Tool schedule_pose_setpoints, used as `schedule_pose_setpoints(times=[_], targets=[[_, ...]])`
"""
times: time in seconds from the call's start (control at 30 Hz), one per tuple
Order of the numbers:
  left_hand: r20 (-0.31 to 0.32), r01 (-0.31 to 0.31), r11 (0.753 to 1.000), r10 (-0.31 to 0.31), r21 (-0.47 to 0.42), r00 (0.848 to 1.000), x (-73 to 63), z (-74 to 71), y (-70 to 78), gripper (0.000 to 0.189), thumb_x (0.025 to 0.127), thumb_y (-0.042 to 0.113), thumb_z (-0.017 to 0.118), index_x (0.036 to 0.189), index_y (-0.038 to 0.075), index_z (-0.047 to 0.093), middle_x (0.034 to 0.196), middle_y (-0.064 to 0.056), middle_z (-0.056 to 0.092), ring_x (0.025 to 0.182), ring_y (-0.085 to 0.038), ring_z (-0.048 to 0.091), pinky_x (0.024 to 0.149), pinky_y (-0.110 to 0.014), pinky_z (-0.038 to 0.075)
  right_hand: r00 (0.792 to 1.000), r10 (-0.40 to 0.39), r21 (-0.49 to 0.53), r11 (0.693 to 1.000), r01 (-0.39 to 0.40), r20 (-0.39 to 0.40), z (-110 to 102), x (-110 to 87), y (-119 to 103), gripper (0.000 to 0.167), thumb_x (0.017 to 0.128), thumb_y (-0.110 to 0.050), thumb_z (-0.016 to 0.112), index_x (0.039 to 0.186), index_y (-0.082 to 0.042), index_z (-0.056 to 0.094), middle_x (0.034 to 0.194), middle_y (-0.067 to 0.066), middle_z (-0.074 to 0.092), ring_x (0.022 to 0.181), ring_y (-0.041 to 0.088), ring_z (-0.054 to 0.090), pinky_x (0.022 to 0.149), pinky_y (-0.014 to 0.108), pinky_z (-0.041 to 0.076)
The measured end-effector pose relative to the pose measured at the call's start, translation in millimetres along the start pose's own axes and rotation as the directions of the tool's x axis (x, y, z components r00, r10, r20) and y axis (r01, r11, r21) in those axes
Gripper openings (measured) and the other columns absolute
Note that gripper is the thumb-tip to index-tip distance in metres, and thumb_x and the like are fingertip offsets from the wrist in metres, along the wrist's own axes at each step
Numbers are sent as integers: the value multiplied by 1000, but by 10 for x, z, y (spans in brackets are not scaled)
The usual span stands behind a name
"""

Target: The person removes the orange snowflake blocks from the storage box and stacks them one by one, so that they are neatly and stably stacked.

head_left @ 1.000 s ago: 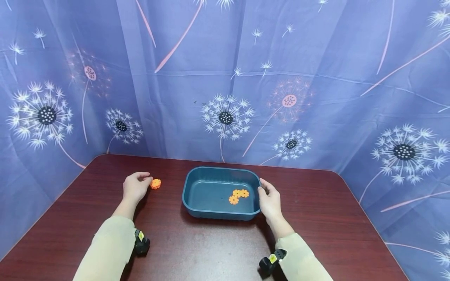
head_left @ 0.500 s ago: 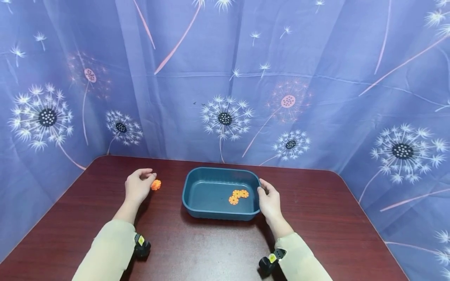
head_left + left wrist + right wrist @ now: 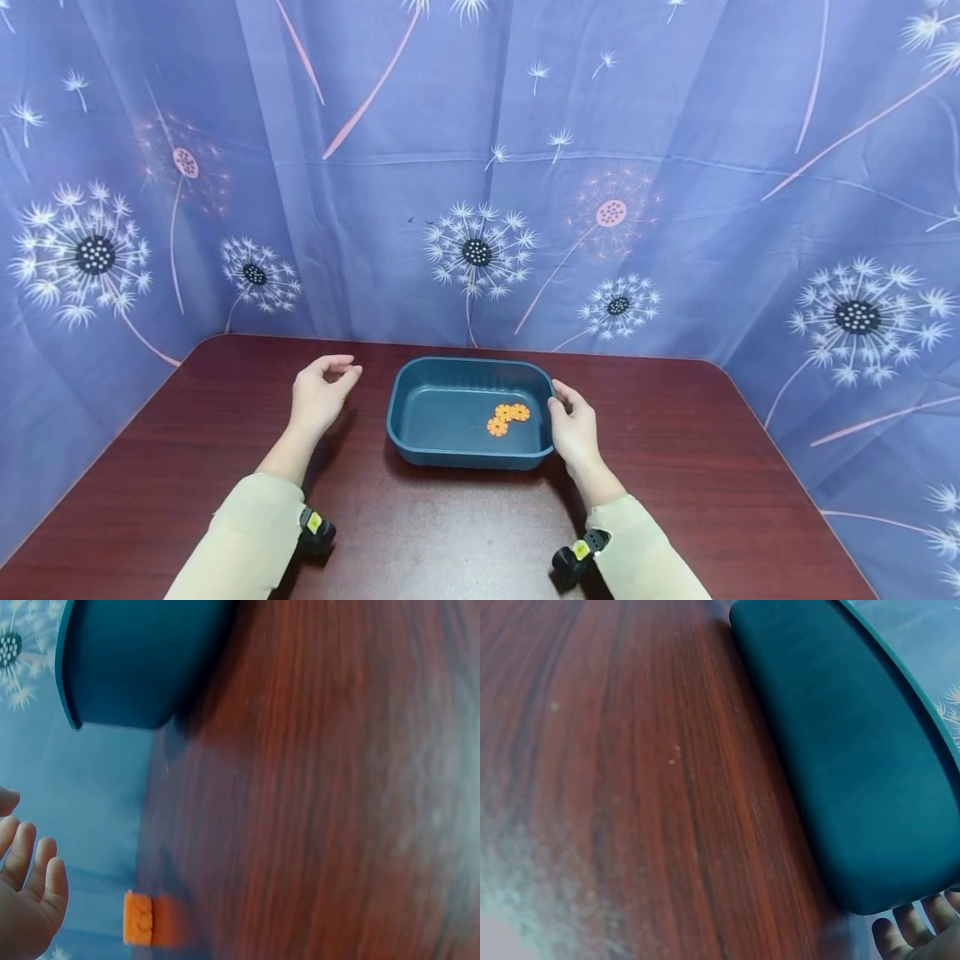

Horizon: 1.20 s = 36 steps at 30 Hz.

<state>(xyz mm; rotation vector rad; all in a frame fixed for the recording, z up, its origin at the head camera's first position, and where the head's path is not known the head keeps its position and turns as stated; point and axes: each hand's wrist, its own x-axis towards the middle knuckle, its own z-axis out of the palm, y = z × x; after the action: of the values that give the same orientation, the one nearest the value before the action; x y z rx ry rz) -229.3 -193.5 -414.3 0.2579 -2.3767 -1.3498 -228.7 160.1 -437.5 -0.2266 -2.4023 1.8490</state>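
A deep teal plastic tray (image 3: 450,458) stands mid-table, with orange notched discs (image 3: 497,427) lying flat at the right of its floor. My right hand (image 3: 576,433) holds the tray's right end, thumb and fingers at the rim. In the right wrist view its fingers (image 3: 911,926) meet the outer wall. Left of the tray, above the table, my left hand (image 3: 317,400) has thumb and forefinger tips close together. Whether a disc is between them is hidden. A short stack of orange discs (image 3: 139,919) sits on the table below that hand, mostly covered by it in the head view.
The dark red wood-grain table (image 3: 465,533) has rounded back corners. A blue curtain (image 3: 360,208) with a dandelion print hangs close behind it and along both sides. A small black camera (image 3: 315,533) is strapped on each wrist.
My left hand has moved right from beside the orange stack, now passing over it toward the tray. The right hand and the tray have stayed put.
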Motion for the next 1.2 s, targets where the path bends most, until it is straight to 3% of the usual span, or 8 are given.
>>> schedule_pose_setpoints(times=[0.53, 0.7, 0.9, 1.03, 1.2], targets=[[129, -51, 981, 76, -186, 989, -204, 329, 397, 31, 85, 20, 70, 112, 6, 66, 100, -11, 69, 89, -21, 63, 69, -21, 51, 1000, 3, -3, 1000, -3, 1, 30, 11, -23, 41, 98, -12, 43, 138, -5, 46, 135, 18, 50, 121, 29, 48, 100, 44, 42], [140, -129, 974, 156, -184, 978, -258, 456, 490, 30, 84, 20, 71, 111, 6, 67, 100, -9, 70, 91, -21, 63, 79, -33, 52, 1000, 7, -15, 1000, -7, 1, 22, 3, -21, 41, 98, -12, 42, 139, -6, 45, 135, 18, 50, 121, 30, 48, 100, 46, 42], [125, -243, 956, 264, -163, 956, -306, 602, 556, 28, 83, 17, 72, 108, 5, 68, 99, -9, 69, 89, -21, 65, 76, -36, 54, 1000, 19, -13, 1000, -19, -6, 2, 0, 2, 41, 98, -14, 42, 139, -7, 45, 135, 18, 50, 120, 30, 48, 98, 45, 43], [151, -259, 952, 283, -163, 947, -338, 684, 589, 28, 82, 15, 73, 108, 6, 67, 99, -11, 68, 89, -22, 65, 76, -35, 54, 1000, 26, -20, 999, -27, -8, -5, -5, 10, 41, 98, -14, 42, 138, -7, 45, 134, 17, 51, 120, 29, 49, 98, 44, 43], [231, -258, 956, 285, -139, 930, -371, 763, 650, 32, 83, 18, 71, 113, 7, 65, 104, -12, 66, 95, -23, 64, 79, -37, 54, 1000, 21, -16, 1000, -21, -11, 6, -3, 7, 41, 98, -14, 43, 138, -7, 46, 134, 17, 52, 119, 29, 49, 98, 43, 43]])
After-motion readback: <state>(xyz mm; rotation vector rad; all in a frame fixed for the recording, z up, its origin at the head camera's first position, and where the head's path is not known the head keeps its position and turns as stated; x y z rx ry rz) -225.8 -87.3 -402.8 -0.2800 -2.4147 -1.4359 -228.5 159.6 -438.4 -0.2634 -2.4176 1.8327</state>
